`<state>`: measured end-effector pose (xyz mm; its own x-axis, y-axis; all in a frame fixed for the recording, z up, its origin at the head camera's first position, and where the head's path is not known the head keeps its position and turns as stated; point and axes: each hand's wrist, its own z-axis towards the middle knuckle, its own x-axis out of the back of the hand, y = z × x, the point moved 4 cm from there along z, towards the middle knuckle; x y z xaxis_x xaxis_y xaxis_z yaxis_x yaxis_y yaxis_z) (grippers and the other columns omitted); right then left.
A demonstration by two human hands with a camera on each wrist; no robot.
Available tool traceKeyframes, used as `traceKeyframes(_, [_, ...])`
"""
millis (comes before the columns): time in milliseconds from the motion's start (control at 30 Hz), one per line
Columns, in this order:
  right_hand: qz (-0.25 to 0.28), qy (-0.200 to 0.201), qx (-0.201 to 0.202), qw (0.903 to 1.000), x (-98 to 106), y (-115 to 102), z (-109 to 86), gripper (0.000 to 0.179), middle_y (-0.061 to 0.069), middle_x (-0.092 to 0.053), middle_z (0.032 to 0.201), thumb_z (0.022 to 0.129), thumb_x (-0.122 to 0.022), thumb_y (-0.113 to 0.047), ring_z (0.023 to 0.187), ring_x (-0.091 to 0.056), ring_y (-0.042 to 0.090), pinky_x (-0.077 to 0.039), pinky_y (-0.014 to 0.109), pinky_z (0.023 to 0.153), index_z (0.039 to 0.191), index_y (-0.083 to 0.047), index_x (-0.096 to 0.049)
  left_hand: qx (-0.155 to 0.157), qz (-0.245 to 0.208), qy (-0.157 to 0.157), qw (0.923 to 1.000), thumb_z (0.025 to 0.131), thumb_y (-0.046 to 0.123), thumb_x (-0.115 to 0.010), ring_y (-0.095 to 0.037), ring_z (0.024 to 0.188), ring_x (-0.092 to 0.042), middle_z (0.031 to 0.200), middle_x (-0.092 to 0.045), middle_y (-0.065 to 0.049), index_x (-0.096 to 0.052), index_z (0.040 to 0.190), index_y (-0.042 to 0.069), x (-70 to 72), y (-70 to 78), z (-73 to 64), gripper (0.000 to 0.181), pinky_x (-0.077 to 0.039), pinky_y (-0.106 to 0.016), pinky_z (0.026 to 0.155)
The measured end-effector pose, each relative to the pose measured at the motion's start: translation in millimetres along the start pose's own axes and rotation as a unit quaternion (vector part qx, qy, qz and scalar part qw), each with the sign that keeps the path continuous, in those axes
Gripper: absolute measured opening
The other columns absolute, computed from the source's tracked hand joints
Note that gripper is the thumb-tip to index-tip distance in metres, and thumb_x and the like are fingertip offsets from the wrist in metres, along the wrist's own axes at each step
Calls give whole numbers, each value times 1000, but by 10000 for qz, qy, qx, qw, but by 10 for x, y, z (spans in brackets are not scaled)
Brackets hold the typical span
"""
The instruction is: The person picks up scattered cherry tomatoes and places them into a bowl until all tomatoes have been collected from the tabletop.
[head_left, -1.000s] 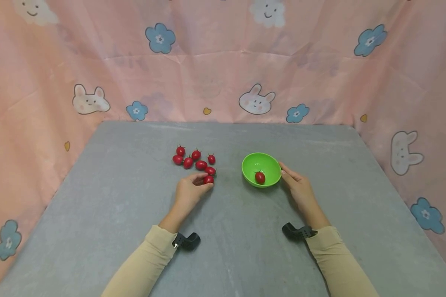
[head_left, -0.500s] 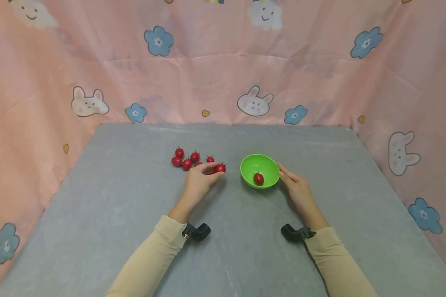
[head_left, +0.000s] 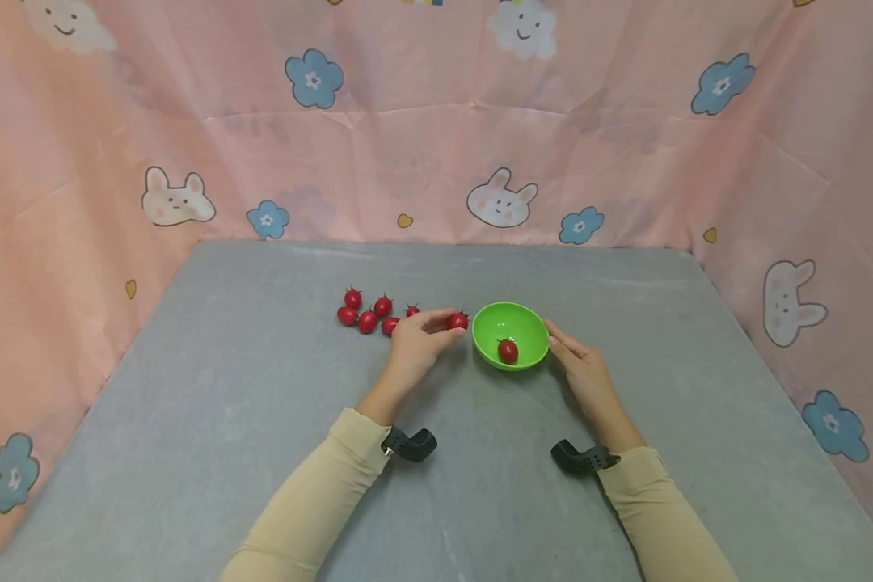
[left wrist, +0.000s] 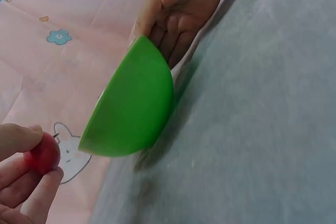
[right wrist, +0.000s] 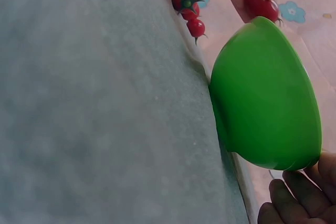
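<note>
My left hand (head_left: 416, 346) pinches a red cherry tomato (head_left: 457, 321) between thumb and fingers, just left of a green bowl (head_left: 512, 318). In the left wrist view the held tomato (left wrist: 43, 153) shows its green stem, apart from the bowl's rim. The right hand (head_left: 585, 376) grips the bowl's right edge, thumb at the rim and fingers against its outer side. One cherry tomato (head_left: 508, 350) lies inside the bowl, hidden by the wall in both wrist views. Several more cherry tomatoes (head_left: 367, 322) lie on the table left of the bowl, some partly behind the left hand.
A grey table (head_left: 451, 501) spreads under both arms. Behind it and along the sides hangs a pink curtain (head_left: 407, 137) printed with rabbits, flowers and clouds. Each wrist wears a black strap mount, the left one (head_left: 411, 444) near the table's middle.
The left hand has lifted a cherry tomato from the near end of the group and carried it rightward and away, up beside the bowl. Right hand and bowl have stayed in place.
</note>
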<state>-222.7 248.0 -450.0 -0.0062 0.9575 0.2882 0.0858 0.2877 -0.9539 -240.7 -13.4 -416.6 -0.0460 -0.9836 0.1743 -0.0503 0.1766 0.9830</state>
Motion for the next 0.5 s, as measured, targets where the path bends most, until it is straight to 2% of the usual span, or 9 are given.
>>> traceKeyframes(267, [-31,55,-126,9999,8,-1,-15,48,2,-38,156,104,-52,-33,150,-31,21,-29,39,122,148,-14,-45,-51,0,-187,9998,85,17,-78,-20,114,-68,120,-73,-9,-71,123,10,-182,60,59,39,-58,-34,92])
traceKeyframes(500, [-7,49,-93,9999,0,-14,-8,48,2,-39,156,104,-52,-32,149,-32,21,-28,38,122,147,-13,-46,-140,19,-239,9996,85,16,-78,-19,114,-68,120,-73,-10,-71,122,9,-284,121,84,39,-58,-31,90])
